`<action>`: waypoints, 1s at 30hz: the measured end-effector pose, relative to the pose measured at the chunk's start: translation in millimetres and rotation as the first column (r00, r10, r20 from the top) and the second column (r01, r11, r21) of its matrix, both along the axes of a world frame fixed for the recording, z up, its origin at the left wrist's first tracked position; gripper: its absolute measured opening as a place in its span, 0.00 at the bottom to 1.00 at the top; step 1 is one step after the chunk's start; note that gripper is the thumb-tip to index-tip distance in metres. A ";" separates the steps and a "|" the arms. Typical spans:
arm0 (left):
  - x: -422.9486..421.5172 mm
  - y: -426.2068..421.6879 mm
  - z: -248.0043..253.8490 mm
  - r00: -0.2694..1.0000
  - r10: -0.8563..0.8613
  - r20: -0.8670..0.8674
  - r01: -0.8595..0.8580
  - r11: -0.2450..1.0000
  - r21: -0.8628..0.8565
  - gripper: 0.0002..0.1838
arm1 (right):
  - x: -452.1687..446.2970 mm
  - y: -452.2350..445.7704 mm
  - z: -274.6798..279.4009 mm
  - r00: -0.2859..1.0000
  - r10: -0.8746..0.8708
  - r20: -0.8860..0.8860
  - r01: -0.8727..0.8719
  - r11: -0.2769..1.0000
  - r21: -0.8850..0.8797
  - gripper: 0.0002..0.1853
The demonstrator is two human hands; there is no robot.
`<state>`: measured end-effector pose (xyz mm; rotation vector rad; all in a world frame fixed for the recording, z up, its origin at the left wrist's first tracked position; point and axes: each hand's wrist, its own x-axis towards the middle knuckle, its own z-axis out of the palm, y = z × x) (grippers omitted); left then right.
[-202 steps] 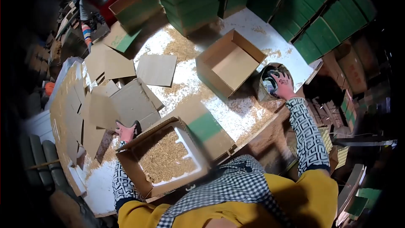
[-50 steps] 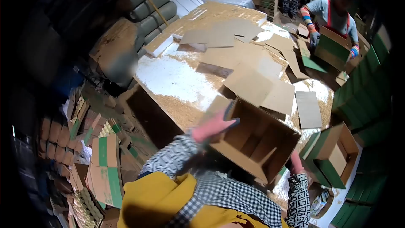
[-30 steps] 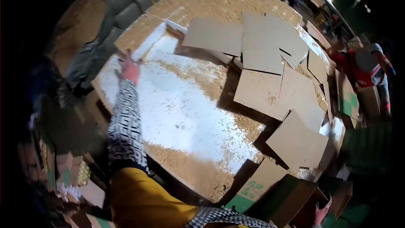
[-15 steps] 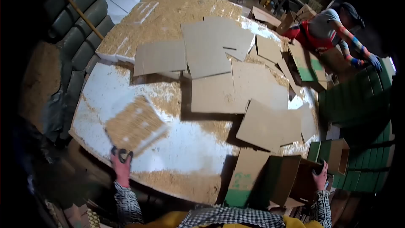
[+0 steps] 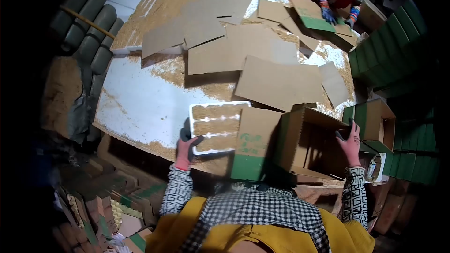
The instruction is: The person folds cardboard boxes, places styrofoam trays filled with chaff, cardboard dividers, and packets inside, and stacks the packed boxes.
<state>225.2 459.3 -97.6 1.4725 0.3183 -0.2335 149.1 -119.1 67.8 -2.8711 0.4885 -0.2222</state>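
Note:
My left hand [image 5: 185, 150], in a pink glove with dark fingertips, grips the left edge of a white tray [image 5: 191, 121] filled with rows of brown, sawdust-like crumbs. The tray is held over the table's near edge, its right side against the flap [image 5: 251, 136] of a cardboard box. That box [image 5: 288, 145], brown and green, lies with its opening towards me, and its inside looks bare. At its right side is my right hand [image 5: 350, 145], thumb and fingers apart; whether it touches the box wall I cannot tell.
Flat cardboard sheets [image 5: 276, 82] overlap across the white table [image 5: 136, 98], which is strewn with brown crumbs. A smaller box [image 5: 377, 126] stands at the right, by stacked green boxes [image 5: 389, 47]. Across the table a co-worker's gloved hands [image 5: 328, 16] handle a box.
My left hand has brought the tray rightwards, from the table's left part to beside the box. My right hand's fingers have spread. The co-worker's hands have moved onto a box.

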 end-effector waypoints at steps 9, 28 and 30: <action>-37.2 28.0 183.2 0.880 0.321 0.349 -0.378 0.920 0.106 0.08 | -8.9 15.5 27.0 0.823 0.416 0.386 -0.405 0.907 -0.114 0.35; -5.6 -328.8 153.9 0.722 -0.346 0.599 0.121 0.915 0.384 0.16 | -134.2 -6.7 112.5 0.835 -0.428 0.347 -0.141 0.442 0.886 0.28; -13.7 -330.2 140.0 0.800 -0.235 0.552 0.183 0.972 0.147 0.14 | -141.7 0.2 111.3 0.825 -0.471 0.312 -0.055 0.483 0.874 0.30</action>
